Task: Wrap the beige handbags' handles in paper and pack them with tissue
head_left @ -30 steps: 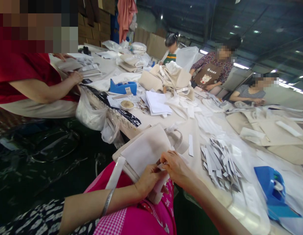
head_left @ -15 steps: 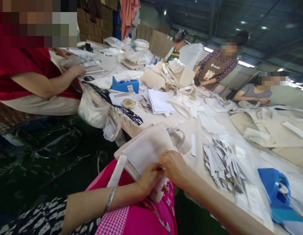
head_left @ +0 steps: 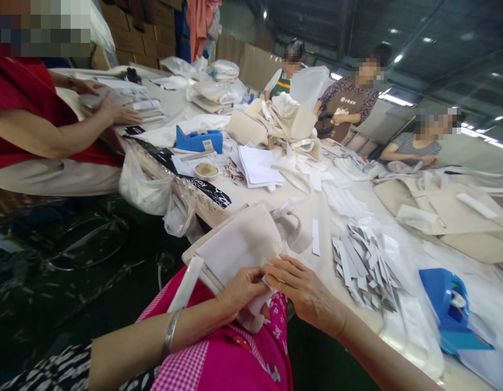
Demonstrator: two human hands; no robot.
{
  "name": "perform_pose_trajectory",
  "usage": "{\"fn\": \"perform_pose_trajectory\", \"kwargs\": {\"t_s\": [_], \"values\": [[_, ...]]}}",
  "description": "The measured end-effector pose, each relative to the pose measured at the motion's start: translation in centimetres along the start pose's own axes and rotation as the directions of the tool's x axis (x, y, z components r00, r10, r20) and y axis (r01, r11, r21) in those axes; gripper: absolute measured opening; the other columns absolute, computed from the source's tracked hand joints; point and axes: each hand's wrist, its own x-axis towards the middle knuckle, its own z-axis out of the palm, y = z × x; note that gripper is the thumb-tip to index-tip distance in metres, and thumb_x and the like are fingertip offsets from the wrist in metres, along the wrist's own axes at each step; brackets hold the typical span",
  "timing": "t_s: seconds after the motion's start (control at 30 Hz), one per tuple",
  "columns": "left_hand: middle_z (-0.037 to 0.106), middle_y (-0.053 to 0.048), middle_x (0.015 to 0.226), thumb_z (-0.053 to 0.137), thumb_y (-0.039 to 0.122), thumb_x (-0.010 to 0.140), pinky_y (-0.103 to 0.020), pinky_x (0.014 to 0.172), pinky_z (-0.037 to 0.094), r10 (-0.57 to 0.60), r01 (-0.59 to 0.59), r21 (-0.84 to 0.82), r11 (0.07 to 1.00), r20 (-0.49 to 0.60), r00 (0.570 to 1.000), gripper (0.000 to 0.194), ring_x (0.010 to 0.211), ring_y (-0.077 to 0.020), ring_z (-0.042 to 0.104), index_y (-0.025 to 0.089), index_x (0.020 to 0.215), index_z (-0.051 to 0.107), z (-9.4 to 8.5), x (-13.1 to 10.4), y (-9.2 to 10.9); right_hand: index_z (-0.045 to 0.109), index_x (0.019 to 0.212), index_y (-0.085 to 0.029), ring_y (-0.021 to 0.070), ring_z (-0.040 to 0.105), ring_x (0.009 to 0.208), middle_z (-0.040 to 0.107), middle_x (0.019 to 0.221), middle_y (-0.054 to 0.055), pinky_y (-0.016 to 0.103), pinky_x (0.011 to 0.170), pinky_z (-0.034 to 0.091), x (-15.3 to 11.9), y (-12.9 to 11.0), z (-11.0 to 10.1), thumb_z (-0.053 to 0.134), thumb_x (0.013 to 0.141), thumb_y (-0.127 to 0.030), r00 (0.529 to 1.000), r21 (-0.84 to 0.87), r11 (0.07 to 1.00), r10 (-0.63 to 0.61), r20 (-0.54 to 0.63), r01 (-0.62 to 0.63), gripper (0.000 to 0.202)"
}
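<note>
A cream bag [head_left: 239, 239] with a white wrapping sheet over its front rests on my lap, leaning against the table edge. My left hand [head_left: 243, 293] wears a silver bangle at the wrist and is closed in a pinch on the white wrapping at the bag's lower right end. Close beside it, my right hand [head_left: 304, 290] touches the wrapping with its fingers stretched out; its thumb is partly hidden. A white-wrapped strap [head_left: 187, 283] hangs at the bag's left side. Another wrapped strap [head_left: 294, 228] lies on the table behind the bag.
Cut grey-white strips [head_left: 365, 269] lie in a pile right of my hands. Blue tape dispensers [head_left: 446, 309] [head_left: 199, 140] stand at right and far left. White sheets [head_left: 255, 165] and heaped cream bags [head_left: 275, 127] lie beyond. Several co-workers surround the table, one in red at left.
My right hand's fingers have gone from curled to stretched out along the wrapping. My left hand keeps its pinch. The whole view has shifted slightly.
</note>
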Motion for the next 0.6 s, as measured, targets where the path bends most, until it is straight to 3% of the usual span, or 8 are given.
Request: {"fn": "perform_pose_trajectory", "kwargs": {"t_s": [0.13,0.33,0.4,0.43,0.47,0.5,0.53,0.6], "values": [[0.067,-0.004,0.09,0.074,0.023,0.069,-0.028,0.051,0.054,0.035,-0.036,0.01,0.999,0.044,0.998,0.036,0.052,-0.0152,0.064,0.014,0.101,0.06,-0.3,-0.6,0.5,0.058,0.128,-0.015,0.0241,0.037,0.138,0.052,0.142,0.011,0.05,0.114,0.035,-1.1,-0.1,0.3,0.043,0.09,-0.003,0.997,-0.019,0.997,0.069,-0.03,-0.07,0.043],[0.063,0.0,0.063,0.073,0.038,0.075,-0.021,0.039,0.044,0.024,-0.022,0.104,0.994,-0.024,0.999,0.034,0.04,-0.0127,0.055,0.014,0.093,0.058,1.1,-1.0,0.1,0.061,0.123,-0.019,0.0232,0.037,0.138,0.05,0.144,0.009,0.047,0.114,0.034,-1.6,-2.0,0.6,0.052,0.086,-0.006,0.972,0.084,0.977,0.203,-0.115,-0.195,0.041],[0.062,0.0,0.055,0.072,0.043,0.076,-0.018,0.038,0.038,0.005,0.005,0.181,0.984,-0.055,0.998,0.037,0.037,-0.0115,0.051,0.014,0.094,0.058,1.2,-1.0,-0.1,0.061,0.124,-0.022,0.0221,0.04,0.136,0.048,0.145,0.008,0.045,0.111,0.037,-3.0,-1.3,-0.4,0.049,0.084,-0.006,0.918,0.183,0.941,0.322,-0.23,-0.284,0.045],[0.06,0.001,0.05,0.072,0.046,0.075,-0.017,0.037,0.035,0.006,0.013,0.216,0.976,-0.083,0.997,0.039,0.036,-0.011,0.048,0.014,0.094,0.058,1.0,-0.9,-0.2,0.06,0.126,-0.023,0.0218,0.042,0.134,0.048,0.145,0.008,0.043,0.11,0.039,-4.5,-0.3,-1.3,0.047,0.084,-0.006,0.851,0.222,0.903,0.422,-0.312,-0.367,0.047],[0.059,0.001,0.048,0.072,0.047,0.076,-0.017,0.038,0.034,-0.005,0.025,0.25,0.968,-0.082,0.997,0.041,0.038,-0.0113,0.049,0.014,0.096,0.058,0.8,-0.7,-0.3,0.059,0.128,-0.023,0.0218,0.045,0.132,0.049,0.144,0.009,0.042,0.108,0.041,-6.6,0.9,-2.5,0.045,0.085,-0.007,0.739,0.255,0.839,0.544,-0.397,-0.481,0.048],[0.058,0.001,0.046,0.073,0.048,0.075,-0.017,0.038,0.034,-0.011,0.033,0.267,0.963,-0.083,0.996,0.043,0.038,-0.0112,0.047,0.015,0.097,0.057,0.5,-0.4,-0.4,0.057,0.13,-0.023,0.0219,0.048,0.128,0.052,0.141,0.009,0.042,0.106,0.042,-9.2,2.3,-4.0,0.044,0.086,-0.009,0.563,0.289,0.725,0.675,-0.477,-0.625,0.048],[0.058,0.001,0.046,0.073,0.049,0.075,-0.017,0.039,0.034,-0.03,0.05,0.282,0.958,-0.076,0.997,0.044,0.038,-0.0111,0.046,0.016,0.099,0.057,0.1,-0.2,-0.6,0.058,0.129,-0.021,0.0228,0.052,0.124,0.055,0.137,0.01,0.041,0.104,0.043,-12.3,3.6,-5.6,0.045,0.087,-0.012,0.34,0.321,0.565,0.767,-0.544,-0.761,0.045],[0.058,0.001,0.046,0.076,0.051,0.072,-0.017,0.039,0.034,-0.068,0.085,0.287,0.954,-0.07,0.995,0.048,0.039,-0.011,0.045,0.017,0.1,0.057,-0.4,0.2,-1.0,0.058,0.128,-0.02,0.0211,0.061,0.108,0.064,0.123,0.008,0.037,0.095,0.049,-19.1,5.7,-8.9,0.046,0.088,-0.017,-0.209,0.443,0.057,0.823,-0.528,-0.895,0.042]]}}
